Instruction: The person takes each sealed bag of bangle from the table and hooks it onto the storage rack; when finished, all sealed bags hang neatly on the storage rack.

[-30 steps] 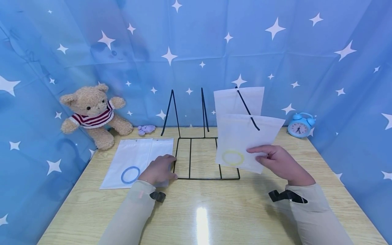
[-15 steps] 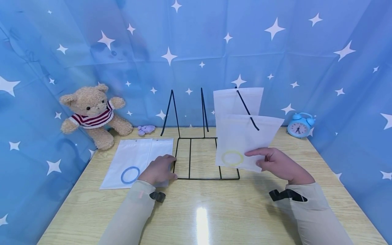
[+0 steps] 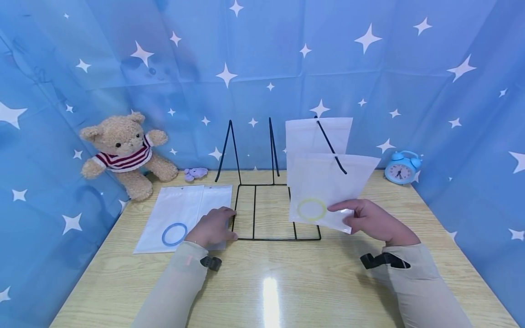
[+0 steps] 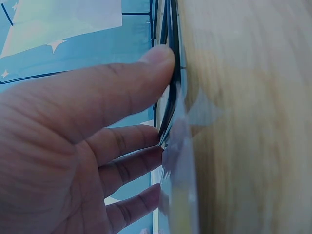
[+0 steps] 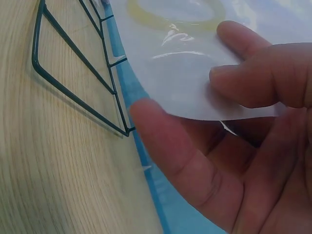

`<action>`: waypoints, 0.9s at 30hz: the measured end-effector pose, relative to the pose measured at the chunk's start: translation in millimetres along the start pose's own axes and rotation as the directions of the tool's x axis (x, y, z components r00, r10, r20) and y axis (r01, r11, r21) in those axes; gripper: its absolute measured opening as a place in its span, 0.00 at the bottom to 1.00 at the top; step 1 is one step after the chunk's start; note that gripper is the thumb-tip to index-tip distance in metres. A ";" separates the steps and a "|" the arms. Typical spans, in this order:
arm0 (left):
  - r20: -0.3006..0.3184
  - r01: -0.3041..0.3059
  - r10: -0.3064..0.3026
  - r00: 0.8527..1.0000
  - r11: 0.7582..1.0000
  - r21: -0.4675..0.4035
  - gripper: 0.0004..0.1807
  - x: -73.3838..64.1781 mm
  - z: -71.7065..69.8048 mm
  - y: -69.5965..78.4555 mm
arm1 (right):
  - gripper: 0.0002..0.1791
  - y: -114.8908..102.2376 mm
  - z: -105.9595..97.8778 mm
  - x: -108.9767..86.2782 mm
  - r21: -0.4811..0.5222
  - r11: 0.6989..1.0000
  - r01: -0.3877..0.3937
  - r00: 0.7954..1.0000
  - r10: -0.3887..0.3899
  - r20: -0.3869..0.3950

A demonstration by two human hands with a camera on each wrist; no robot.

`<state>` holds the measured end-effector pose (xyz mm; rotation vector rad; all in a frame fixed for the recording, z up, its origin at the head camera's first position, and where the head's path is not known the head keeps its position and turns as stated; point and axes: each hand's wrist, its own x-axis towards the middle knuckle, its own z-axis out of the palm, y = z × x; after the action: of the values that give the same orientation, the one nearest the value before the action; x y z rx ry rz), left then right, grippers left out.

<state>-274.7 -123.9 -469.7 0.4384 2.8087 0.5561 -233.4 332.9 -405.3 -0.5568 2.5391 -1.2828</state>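
Note:
A black wire rack with upright prongs stands on the table. My left hand rests at its left front corner, with thumb and fingertips against the wire in the left wrist view. On the rack's right prong hang white translucent plastic bags, one behind another. The front bag shows a yellow ring at its bottom. My right hand touches that bag's lower right corner, index finger pointing at the ring. In the right wrist view, fingers lie over the front bag's face and the thumb sits at its lower edge.
Flat white bags, one with a blue ring, lie left of the rack, partly beneath my left hand. A teddy bear, a small purple toy and a blue alarm clock stand along the back. Behind hangs a starry blue curtain.
My right hand has shifted slightly down and left along the bag's lower part, and the bag has swung a little. The left hand stays on the rack's corner.

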 end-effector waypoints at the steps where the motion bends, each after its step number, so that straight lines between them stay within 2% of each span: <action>1: 0.000 -0.001 0.001 1.000 1.000 -0.001 0.43 0.0 -0.1 -0.1 | 0.25 0.7 -0.2 0.2 0.001 1.000 0.001 1.000 -0.001 0.004; 11: 0.000 -0.003 0.003 1.000 1.000 -0.005 0.43 -0.4 -0.4 -0.2 | 0.25 4.8 2.3 2.5 0.099 0.995 0.009 1.000 -0.007 -0.019; 27: 0.007 0.007 -0.007 1.000 1.000 -0.026 0.42 -3.4 -3.0 3.4 | 0.24 7.1 4.4 3.4 0.122 0.992 0.028 0.984 -0.006 -0.177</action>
<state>-271.5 -123.1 -465.0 0.4238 2.7919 0.5884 -236.4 332.2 -413.8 -0.4577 2.5743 -1.5479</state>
